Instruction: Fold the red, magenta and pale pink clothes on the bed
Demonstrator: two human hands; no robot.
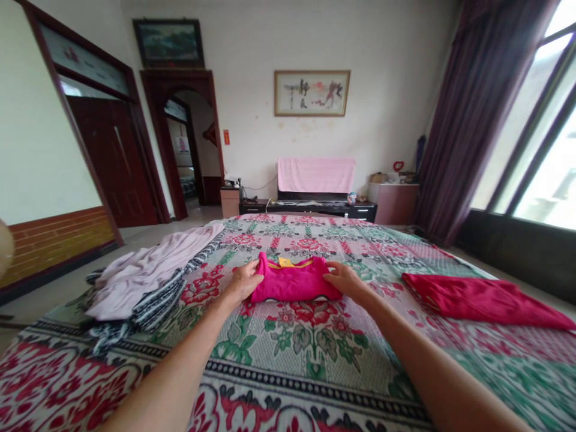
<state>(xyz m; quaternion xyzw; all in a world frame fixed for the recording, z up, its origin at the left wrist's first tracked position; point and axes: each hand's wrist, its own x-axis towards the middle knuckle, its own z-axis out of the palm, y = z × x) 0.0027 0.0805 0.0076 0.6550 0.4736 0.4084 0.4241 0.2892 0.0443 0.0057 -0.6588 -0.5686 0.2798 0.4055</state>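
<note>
A bright pink garment (297,283), folded into a compact bundle, rests on the flowered bedspread (243,354) in front of me. Yellow trim and a yellow tag show along its far edge. My left hand (246,279) grips its left end, thumb toward the middle. At the opposite end my right hand (345,279) pinches the cloth between thumb and fingers. Some fingertips are hidden behind the fabric.
Left of the bundle lies a heap of pale pink cloth (153,264) over black-and-white patterned fabric (162,306). A folded red cloth (490,298) lies to the right. Beyond the bed stands a low black cabinet (362,212); a purple curtain (472,108) hangs at right.
</note>
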